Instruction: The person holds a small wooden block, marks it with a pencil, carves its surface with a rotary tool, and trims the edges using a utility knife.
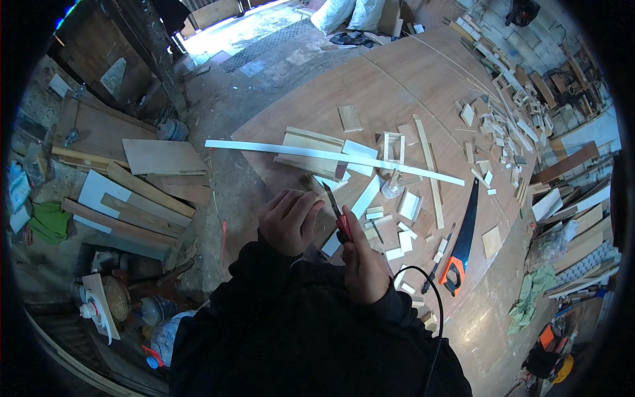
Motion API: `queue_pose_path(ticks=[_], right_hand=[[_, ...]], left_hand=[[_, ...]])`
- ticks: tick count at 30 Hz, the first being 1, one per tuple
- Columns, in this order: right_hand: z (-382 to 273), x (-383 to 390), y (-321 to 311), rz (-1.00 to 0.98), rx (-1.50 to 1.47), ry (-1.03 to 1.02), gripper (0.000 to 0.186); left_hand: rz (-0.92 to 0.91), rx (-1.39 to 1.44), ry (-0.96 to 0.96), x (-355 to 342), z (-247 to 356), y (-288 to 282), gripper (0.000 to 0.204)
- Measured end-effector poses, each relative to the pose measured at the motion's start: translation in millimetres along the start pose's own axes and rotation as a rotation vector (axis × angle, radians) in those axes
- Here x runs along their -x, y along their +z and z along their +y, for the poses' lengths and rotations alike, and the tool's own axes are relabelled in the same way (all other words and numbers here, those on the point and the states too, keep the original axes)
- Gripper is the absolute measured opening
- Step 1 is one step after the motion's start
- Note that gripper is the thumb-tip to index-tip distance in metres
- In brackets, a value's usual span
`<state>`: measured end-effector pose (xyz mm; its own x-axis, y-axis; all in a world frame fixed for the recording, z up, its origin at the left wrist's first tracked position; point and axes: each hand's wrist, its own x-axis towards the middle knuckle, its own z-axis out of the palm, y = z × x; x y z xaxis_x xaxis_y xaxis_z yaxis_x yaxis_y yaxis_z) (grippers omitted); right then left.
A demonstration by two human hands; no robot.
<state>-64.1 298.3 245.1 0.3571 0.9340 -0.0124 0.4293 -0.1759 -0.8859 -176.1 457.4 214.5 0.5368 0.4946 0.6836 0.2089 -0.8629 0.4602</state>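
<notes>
My right hand (366, 266) is wrapped round the red handle of a utility knife (344, 226). Its dark blade slants up and away to the left. Beside the blade, my left hand (287, 220) has its fingers curled inward; whatever they may hold is hidden. Just beyond both hands a long white strip (284, 151) lies across grooved wooden boards (305, 141) and white pieces. A small open wooden frame (392, 147) stands right of those boards. Small white-faced blocks (394, 253) and a thin dark stick (376, 231) lie right of the knife.
A handsaw with an orange handle (452, 272) rests on the right of the brown worktable (390, 86). Wood offcuts (512, 135) are heaped at its far right. Boards (159, 157) lean on the left. A black cable (436, 291) arcs beside my right arm.
</notes>
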Motion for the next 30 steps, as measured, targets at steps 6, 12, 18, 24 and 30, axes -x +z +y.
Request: queue_pose_path(ticks=[6, 12, 18, 24, 30], right_hand=[[4.6, -4.8, 3.8, -0.037, -0.007, 0.041, 0.063], [3.4, -9.2, 3.8, -0.06, 0.001, 0.1, 0.062], [12.3, -14.8, 11.3, -0.001, 0.027, 0.006, 0.057], [14.0, -19.2, 14.8, 0.028, 0.03, -0.033, 0.054], [15.4, -15.5, 13.9, 0.021, 0.056, 0.028, 0.054]], left_hand=[[-0.025, 0.024, 0.008, 3.4, -5.5, 1.2, 0.012], [-0.046, -0.011, 0.046, -0.5, -10.7, 0.7, 0.013], [-0.038, -0.022, 0.019, 0.9, -16.9, 4.2, 0.011], [0.093, -0.095, -0.027, 12.5, -21.2, 21.1, 0.009], [0.081, -0.122, -0.075, 10.9, -15.1, 25.4, 0.007]])
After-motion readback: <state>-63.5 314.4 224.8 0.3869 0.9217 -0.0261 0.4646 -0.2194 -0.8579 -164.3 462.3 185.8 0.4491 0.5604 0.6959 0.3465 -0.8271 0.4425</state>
